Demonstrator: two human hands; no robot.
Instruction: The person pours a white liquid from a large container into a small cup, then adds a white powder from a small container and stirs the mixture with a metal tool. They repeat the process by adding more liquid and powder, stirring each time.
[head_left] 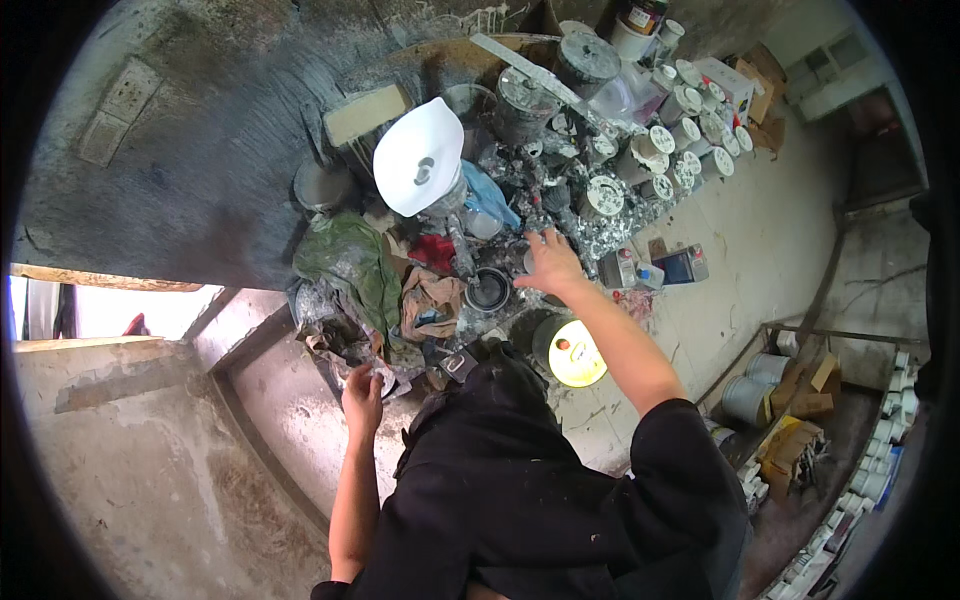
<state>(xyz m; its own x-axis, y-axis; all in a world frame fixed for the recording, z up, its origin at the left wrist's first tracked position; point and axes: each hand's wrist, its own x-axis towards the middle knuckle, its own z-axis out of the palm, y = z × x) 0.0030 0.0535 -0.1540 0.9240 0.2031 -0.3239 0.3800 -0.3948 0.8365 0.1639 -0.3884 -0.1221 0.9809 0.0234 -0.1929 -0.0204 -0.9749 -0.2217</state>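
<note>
My right hand (556, 268) reaches over the cluttered, paint-spattered bench, its fingers spread above a small pale container that they partly hide. Just left of it stands a round dark pot (487, 290) with a pale rim. My left hand (362, 398) is low at the bench's near left edge, fingers curled beside a small whitish thing that I cannot make out. Crumpled stained rags (345, 340) lie right by it. Farther in are a green cloth (350, 265), a brown cloth (432, 303) and a red rag (432, 252).
A white lampshade-like cover (420, 158) stands at the back, with a blue plastic bag (488, 193) beside it. Many lidded tubs (605, 196) crowd the right side. A yellow-lidded bucket (577, 353) stands by my right forearm, metal tins (685, 265) beyond it.
</note>
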